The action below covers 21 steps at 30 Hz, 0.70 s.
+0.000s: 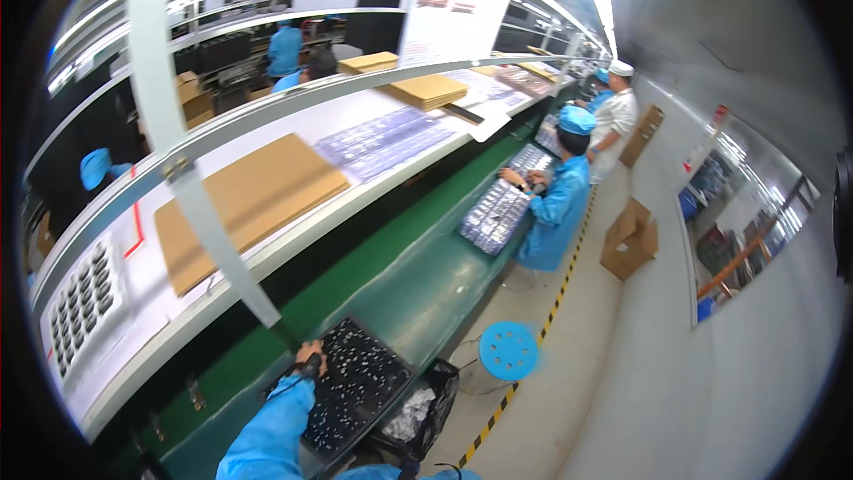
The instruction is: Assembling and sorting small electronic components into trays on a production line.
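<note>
A flat black tray point(360, 382) lies on the green bench at the near edge, speckled with many small whitish pieces. My left hand point(311, 356) reaches in from below in a blue sleeve, with a dark band at the wrist. Its fingers are curled at the tray's far left edge and appear to grip it. Of my right side only some blue sleeve point(378, 473) shows at the lower edge; the hand itself is out of sight.
A black bag point(435, 404) with crumpled silvery material stands right of the tray, near a blue round stool point(508, 351). Cardboard sheets point(253, 204) and a white tray of dark parts point(84, 307) lie on the shelf. Farther along, a co-worker point(560, 200) handles clear trays point(498, 213).
</note>
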Tool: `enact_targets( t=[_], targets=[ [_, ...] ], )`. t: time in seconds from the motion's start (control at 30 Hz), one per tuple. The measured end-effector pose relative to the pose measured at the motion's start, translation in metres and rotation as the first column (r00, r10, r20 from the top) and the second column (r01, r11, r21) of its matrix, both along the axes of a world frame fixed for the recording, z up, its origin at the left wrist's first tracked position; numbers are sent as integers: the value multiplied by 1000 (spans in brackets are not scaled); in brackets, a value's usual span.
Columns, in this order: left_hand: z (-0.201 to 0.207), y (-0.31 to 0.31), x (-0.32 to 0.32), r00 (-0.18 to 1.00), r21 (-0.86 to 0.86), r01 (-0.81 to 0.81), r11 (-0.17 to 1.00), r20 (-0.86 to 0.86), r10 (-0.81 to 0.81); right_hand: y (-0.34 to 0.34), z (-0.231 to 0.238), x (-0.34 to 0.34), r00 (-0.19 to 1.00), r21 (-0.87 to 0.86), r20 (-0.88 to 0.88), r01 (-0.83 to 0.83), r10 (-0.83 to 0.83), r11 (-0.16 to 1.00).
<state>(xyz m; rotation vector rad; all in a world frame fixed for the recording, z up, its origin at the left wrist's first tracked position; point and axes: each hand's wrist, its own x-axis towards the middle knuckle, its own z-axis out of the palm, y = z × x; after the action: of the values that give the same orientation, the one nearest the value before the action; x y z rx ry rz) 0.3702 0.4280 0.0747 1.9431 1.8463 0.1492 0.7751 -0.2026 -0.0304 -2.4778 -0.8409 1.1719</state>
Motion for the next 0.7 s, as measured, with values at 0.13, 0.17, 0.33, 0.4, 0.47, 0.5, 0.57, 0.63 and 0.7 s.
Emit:
enact_targets(
  t=[0.13,0.17,0.33,0.4,0.47,0.5,0.57,0.63,0.7],
  targets=[
    [27,-12,1,991,75,7,997,133,-17,-6,-3,16,996,6,6,92,-92,996],
    [27,-11,-6,987,78,18,997,158,-30,0,-9,21,995,15,0,96,-96,995],
    [41,-24,-2,973,181,-67,981,228,24,3,-38,48,982,157,89,150,-165,976],
    [50,-41,2,965,290,-187,938,234,120,5,-45,79,983,119,58,169,-177,978],
    [53,-60,-1,963,513,-220,829,249,102,2,-55,120,986,80,39,158,-161,984],
    [55,-72,14,938,530,-304,792,311,152,-8,-60,146,986,51,44,161,-164,986],
    [64,-93,65,913,545,-377,749,358,199,-38,-68,196,981,-18,59,185,-184,983],
    [73,-135,63,719,464,-651,600,630,293,-78,-60,248,981,-125,109,175,-161,977],
    [83,-186,63,693,453,-706,544,601,398,-108,-44,299,978,-245,168,159,-120,956]
  ],
)
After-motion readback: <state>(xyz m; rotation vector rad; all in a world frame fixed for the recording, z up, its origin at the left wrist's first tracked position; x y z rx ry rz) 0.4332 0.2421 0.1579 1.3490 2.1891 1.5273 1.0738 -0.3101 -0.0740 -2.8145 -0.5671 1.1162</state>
